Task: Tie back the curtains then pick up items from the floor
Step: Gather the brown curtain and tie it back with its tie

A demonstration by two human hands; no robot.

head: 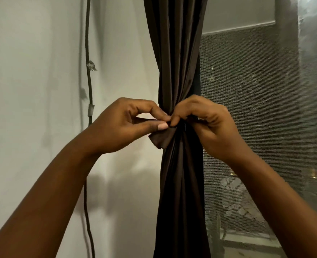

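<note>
A dark brown curtain (178, 58) hangs gathered into a narrow bundle in the middle of the view. A tie-back strip of the same brown cloth (161, 137) wraps it at its narrowest point, one loose end sticking out to the lower left. My left hand (124, 125) pinches that strip between thumb and forefinger just left of the bundle. My right hand (208, 123) grips the strip's other side against the right of the curtain, fingers curled. The fingertips of both hands nearly touch at the front of the bundle. No floor is in view.
A pale wall (32, 90) fills the left side, with a dark cable (88, 81) clipped down it. Right of the curtain is a window covered by mesh netting (256, 108), dark outside with a few lights.
</note>
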